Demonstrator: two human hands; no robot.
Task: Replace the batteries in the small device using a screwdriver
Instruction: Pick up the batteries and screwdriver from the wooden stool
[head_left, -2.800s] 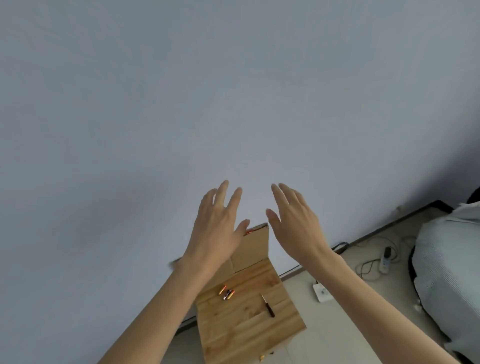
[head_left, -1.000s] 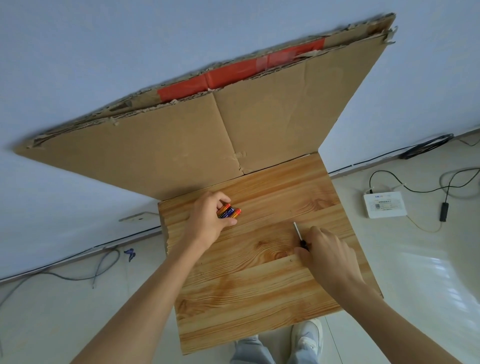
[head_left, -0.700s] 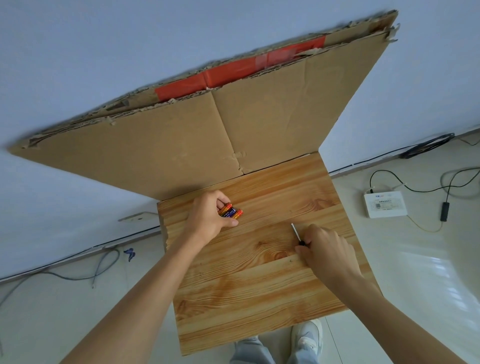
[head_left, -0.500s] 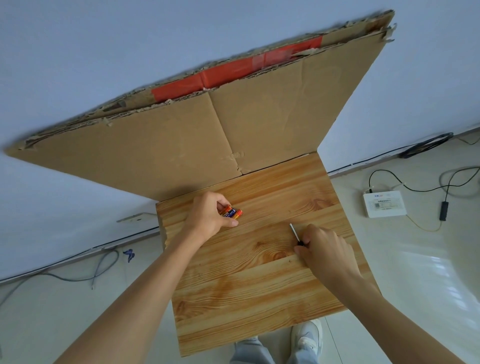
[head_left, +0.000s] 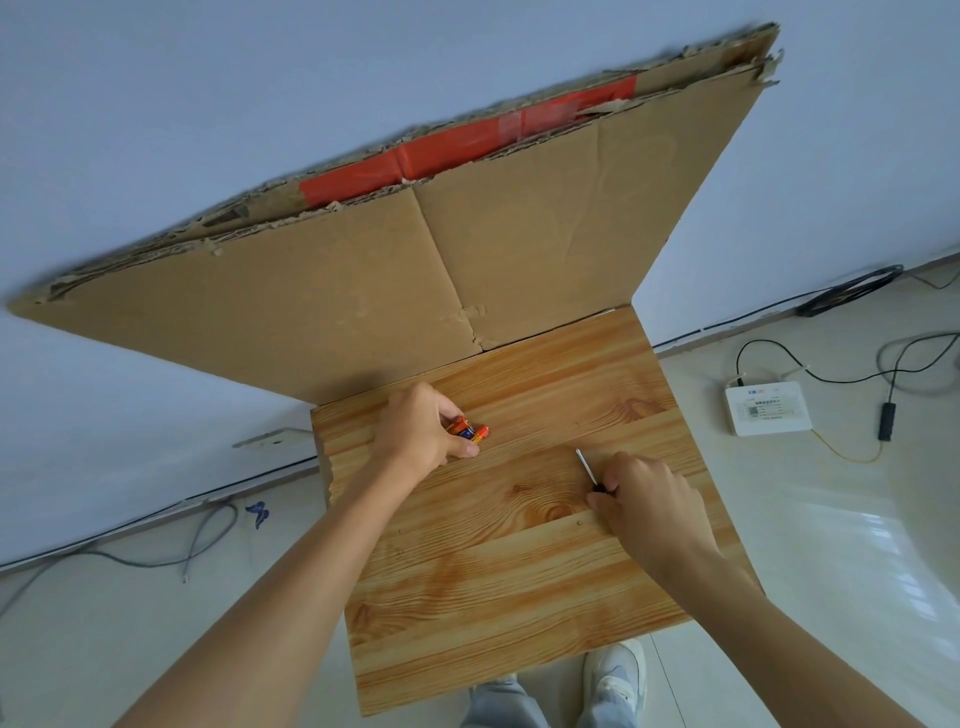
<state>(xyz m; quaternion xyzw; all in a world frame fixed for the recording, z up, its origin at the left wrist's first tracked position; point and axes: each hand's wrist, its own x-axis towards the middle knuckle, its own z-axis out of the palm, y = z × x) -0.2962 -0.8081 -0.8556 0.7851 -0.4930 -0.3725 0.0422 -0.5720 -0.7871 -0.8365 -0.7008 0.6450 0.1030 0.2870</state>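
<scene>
Orange and blue batteries lie on the small wooden table near its far left part. My left hand is closed around them, thumb and fingers pinching them against the wood. A small screwdriver with a silver shaft and black handle lies to the right of the middle. My right hand grips its handle, and the shaft points away from me. I see no small device in the view.
A large flattened cardboard sheet with red tape leans against the wall behind the table. On the floor to the right lies a white router box with cables. More cables run along the wall at left. My shoe shows below the table.
The view dropped from the wall to the table. My hands came down: the left one closed on the batteries, the right one on the screwdriver. Over the last second they barely moved.
</scene>
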